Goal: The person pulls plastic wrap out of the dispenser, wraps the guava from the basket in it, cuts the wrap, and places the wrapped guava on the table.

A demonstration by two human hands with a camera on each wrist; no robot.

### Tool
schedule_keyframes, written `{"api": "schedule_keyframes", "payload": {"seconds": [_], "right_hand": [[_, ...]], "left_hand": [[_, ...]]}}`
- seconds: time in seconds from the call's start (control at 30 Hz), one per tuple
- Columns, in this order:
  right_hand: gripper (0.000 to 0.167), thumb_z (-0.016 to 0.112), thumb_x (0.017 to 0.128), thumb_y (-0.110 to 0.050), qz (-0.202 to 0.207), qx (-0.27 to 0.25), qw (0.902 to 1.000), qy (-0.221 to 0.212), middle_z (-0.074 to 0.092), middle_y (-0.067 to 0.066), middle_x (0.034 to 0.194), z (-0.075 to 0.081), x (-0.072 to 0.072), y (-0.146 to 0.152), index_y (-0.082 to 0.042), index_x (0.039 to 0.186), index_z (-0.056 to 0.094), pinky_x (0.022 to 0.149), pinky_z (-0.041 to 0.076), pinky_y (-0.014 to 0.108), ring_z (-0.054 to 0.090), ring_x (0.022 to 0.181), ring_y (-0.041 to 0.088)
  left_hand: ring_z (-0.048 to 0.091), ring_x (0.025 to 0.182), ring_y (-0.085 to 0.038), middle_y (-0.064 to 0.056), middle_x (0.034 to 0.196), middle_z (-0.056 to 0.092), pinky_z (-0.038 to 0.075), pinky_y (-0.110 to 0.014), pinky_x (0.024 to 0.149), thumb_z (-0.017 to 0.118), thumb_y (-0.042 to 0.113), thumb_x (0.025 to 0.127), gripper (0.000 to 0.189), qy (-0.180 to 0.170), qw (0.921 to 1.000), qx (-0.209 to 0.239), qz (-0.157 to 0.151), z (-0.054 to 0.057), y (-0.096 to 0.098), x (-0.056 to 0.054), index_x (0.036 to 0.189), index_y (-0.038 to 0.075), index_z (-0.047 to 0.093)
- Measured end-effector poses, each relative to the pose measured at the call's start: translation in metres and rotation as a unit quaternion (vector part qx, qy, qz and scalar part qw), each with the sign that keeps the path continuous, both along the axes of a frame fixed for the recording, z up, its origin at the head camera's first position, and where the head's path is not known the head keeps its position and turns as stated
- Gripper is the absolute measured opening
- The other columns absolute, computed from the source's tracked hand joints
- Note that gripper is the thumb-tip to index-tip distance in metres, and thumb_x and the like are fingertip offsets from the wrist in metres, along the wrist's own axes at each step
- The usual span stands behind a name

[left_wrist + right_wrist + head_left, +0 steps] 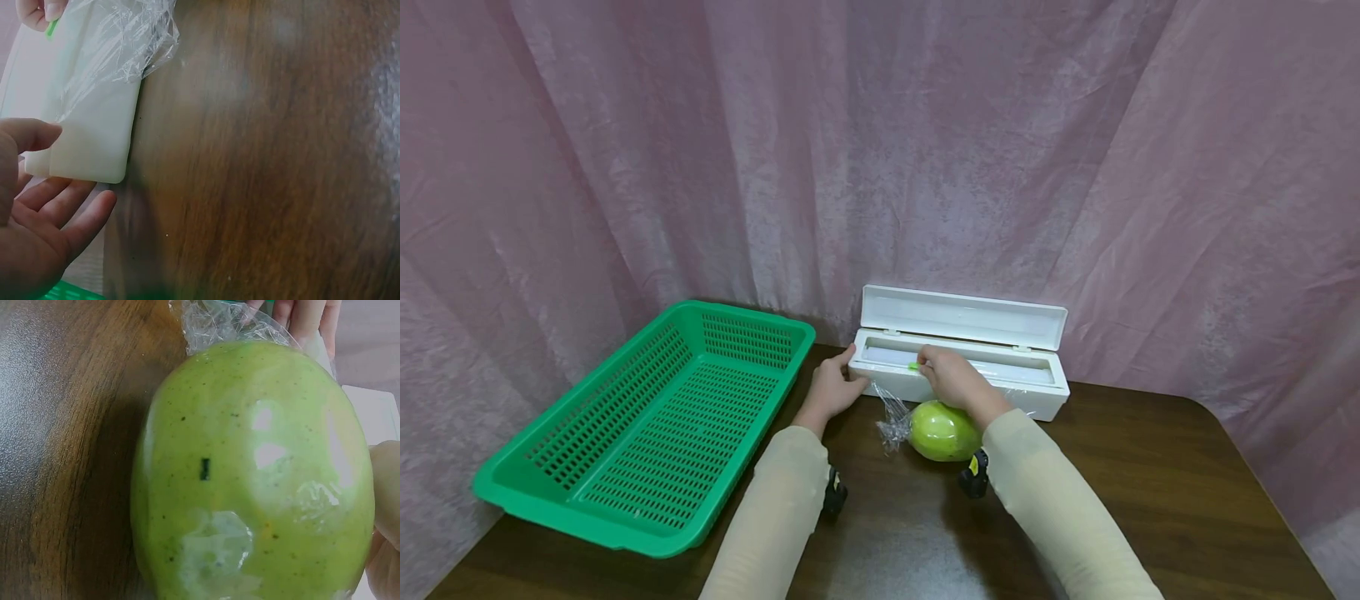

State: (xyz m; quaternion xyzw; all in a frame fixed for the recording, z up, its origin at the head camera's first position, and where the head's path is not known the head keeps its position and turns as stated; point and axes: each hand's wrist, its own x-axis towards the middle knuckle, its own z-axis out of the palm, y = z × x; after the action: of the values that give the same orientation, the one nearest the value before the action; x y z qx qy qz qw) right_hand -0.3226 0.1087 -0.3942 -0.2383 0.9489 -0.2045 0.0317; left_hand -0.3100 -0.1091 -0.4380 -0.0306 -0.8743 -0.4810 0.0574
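Note:
A white cling film dispenser box (895, 380) stands with its lid (962, 317) raised and a film roll inside. At its left end my left hand (832, 387) holds the corner, thumb over the top edge and fingers along the end face (69, 206). My right hand (951, 379) pinches a small green slide cutter (913, 366) on the box's front edge. Just before the box lies a smooth green oval fruit (942, 433) wrapped in clear film, below my right wrist. Crumpled film (892, 423) gathers at its left side and stretches up to the box.
On the left sits a large green plastic basket (808, 333) with slotted walls. Everything rests on a dark brown wooden table (1157, 467), whose right edge slopes toward me. A pink curtain (925, 150) hangs right behind the box.

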Motion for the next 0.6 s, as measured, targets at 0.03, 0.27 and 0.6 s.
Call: {"api": "schedule_keyframes", "payload": {"seconds": [0.03,0.27,0.6], "right_hand": [[0.019,0.047,0.099,-0.015,-0.001,-0.002,1.0000,-0.001,0.064,0.010,0.106,0.000,0.000,0.000,-0.007,0.114,0.056,0.090,0.048,0.042,0.060,0.102,0.026],[0.020,0.048,0.099,-0.015,0.000,-0.005,1.0000,0.004,0.064,0.010,0.108,-0.002,0.000,0.001,-0.007,0.115,0.056,0.091,0.048,0.041,0.060,0.103,0.026],[0.017,0.049,0.098,-0.015,0.003,-0.007,0.9999,0.015,0.065,0.009,0.105,-0.002,0.000,0.003,-0.007,0.112,0.057,0.089,0.049,0.041,0.061,0.099,0.025]], "left_hand": [[0.061,0.109,-0.023,-0.015,0.138,0.051,0.051,-0.036,0.085,0.065,0.015,0.084,0.065,-0.003,1.0000,0.006,0.005,0.000,0.000,0.000,0.142,0.004,0.039],[0.052,0.120,-0.027,-0.010,0.140,0.050,0.043,-0.040,0.097,0.062,0.046,0.086,0.068,-0.034,0.9978,0.022,0.052,0.000,0.006,-0.002,0.142,0.013,0.042],[0.047,0.127,-0.034,-0.013,0.137,0.052,0.041,-0.043,0.103,0.071,0.045,0.080,0.073,0.011,0.9954,0.008,0.095,-0.002,0.016,-0.004,0.136,0.004,0.050]]}}
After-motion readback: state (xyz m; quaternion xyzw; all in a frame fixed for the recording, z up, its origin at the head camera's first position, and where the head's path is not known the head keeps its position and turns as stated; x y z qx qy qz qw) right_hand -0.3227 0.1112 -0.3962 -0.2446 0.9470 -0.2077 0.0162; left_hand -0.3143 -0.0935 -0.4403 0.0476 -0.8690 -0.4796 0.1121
